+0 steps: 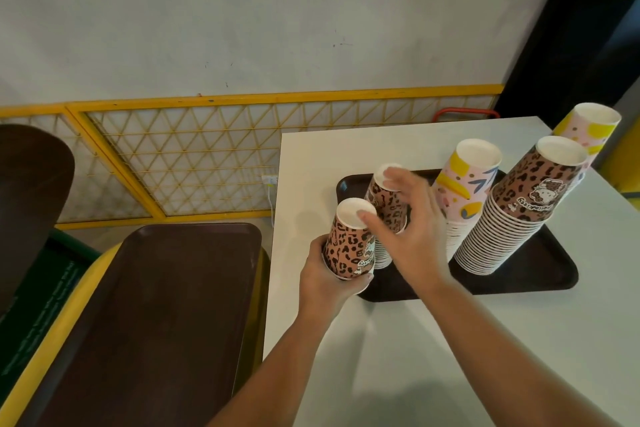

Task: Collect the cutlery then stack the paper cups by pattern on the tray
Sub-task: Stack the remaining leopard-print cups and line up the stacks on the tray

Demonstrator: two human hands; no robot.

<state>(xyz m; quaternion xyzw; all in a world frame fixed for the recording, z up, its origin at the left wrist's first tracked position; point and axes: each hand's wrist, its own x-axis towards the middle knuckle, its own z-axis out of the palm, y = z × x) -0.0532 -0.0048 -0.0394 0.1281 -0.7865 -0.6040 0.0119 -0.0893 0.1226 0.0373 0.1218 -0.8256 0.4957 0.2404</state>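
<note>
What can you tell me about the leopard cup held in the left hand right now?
The leopard cup is a paper cup, brown with black spots and a small cartoon print near its rim. It is upside down, white base up, tilted slightly, over the tray's left end. The left hand grips its lower rim; the right hand's fingertip touches its base. More cups may be nested beneath it; I cannot tell.

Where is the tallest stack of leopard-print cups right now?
In the head view, the tall leopard-print stack stands upside down on the right part of the brown tray, just right of a pink-and-yellow stack on the white table.
</note>
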